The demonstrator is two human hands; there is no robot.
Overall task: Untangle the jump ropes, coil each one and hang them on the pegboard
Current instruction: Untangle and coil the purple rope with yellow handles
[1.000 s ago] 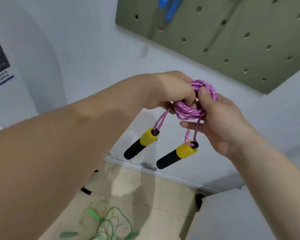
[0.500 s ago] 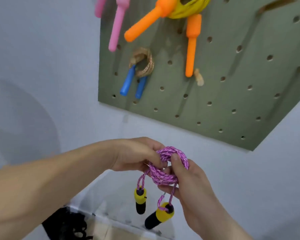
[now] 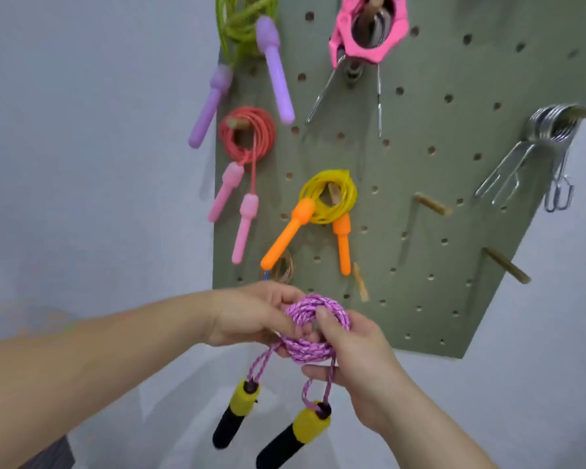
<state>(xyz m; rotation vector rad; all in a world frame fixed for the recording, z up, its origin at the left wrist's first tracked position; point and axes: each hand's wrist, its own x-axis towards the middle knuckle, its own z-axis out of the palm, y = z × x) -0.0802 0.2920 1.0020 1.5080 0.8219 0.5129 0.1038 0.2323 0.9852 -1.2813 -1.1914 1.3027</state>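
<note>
1. Low in front of the green pegboard (image 3: 416,130), near its bottom edge, both hands hold a pink-and-purple braided jump rope (image 3: 313,348) wound into a tight coil
2. The left hand (image 3: 251,316) grips the coil's left side, with its thumb lying over the top strands and its fingers curled round them. The fingertips are hidden behind the rope
3. The right hand (image 3: 359,360) pinches the coil's right side, with its thumb pressed on the upper loops and its fingers curled underneath
4. Two yellow-and-black handles hang from the coil on short tails. The left handle (image 3: 237,414) dangles below the left hand. The right handle (image 3: 295,438) hangs below the right hand's fingers, and its black end reaches the bottom edge of the view
5. Pegs on the board carry coiled ropes: a green rope (image 3: 241,25) with lilac handles at the top left, a coral rope (image 3: 247,130) with pink handles under it, and a yellow rope (image 3: 329,194) with orange handles near the middle
6. A pink ring (image 3: 369,52) sits on a peg at the top, cut off by the upper edge. Thin metal rods hang from it, and what it is cannot be made out
7. Silver wire loops (image 3: 552,123) hang on a long peg that runs out of view at the right
8. A tan coil (image 3: 285,267) just above the left hand is mostly hidden behind an orange handle
9. A short wooden peg (image 3: 361,282) juts from the board just above the right hand
</note>
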